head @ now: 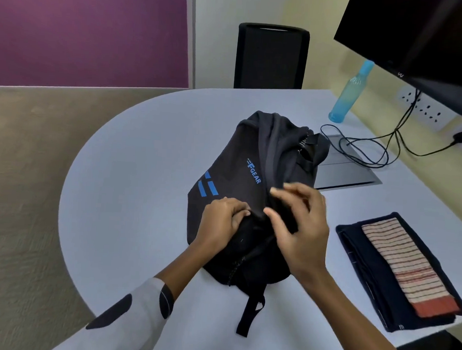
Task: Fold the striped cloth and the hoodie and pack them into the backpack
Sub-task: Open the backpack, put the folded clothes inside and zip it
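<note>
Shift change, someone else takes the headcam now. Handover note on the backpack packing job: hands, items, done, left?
Left hand: grips the backpack fabric at its near end, fingers curled.
Right hand: open, fingers spread just above the backpack beside the left hand, holding nothing.
Backpack lies mid-table; whether its zip is open cannot be told.
Striped cloth: folded, lying on top of the folded dark hoodie, at the right table edge, apart from the backpack.
Done: both folded and stacked.
Left: open the backpack, put both in, likely as one stack, close it.
</note>
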